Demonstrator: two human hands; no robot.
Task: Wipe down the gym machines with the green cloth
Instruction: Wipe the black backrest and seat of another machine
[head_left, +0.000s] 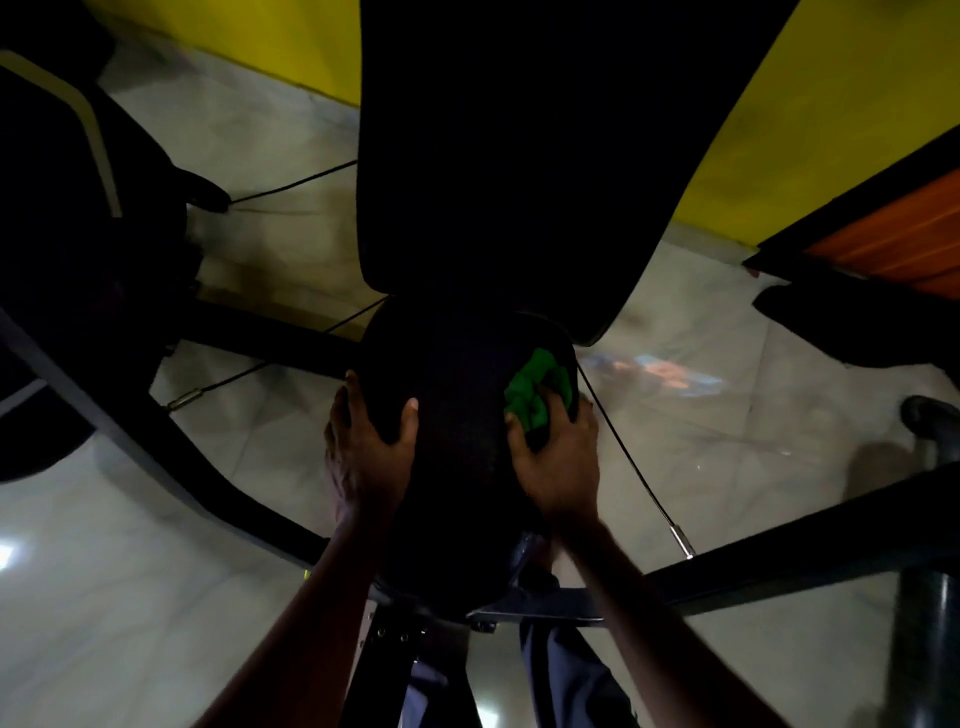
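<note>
Green cloth (537, 389): bunched up on the right side of the round black pad (457, 452), under the fingers.
Right hand (558, 462): wrapped round the cloth and pushing it onto the pad. I think it is rubbing that side clean.
Left hand (363, 441): grabs the left edge of the pad, thumb on top. I think this stops the pad from wobbling.
Pad: very dark, so I cannot tell which bits are clean.
Back pad (519, 156): long and black, just past the round pad. It probably needs a wipe too.
Cable (626, 449): thin and black, just beside the right hand. A wide rub could bump it.
Frame bar (779, 561): black metal, low on the right, near the arm.
Floor (156, 571): shiny pale tiles.
Wall (779, 130): yellow, far behind.
</note>
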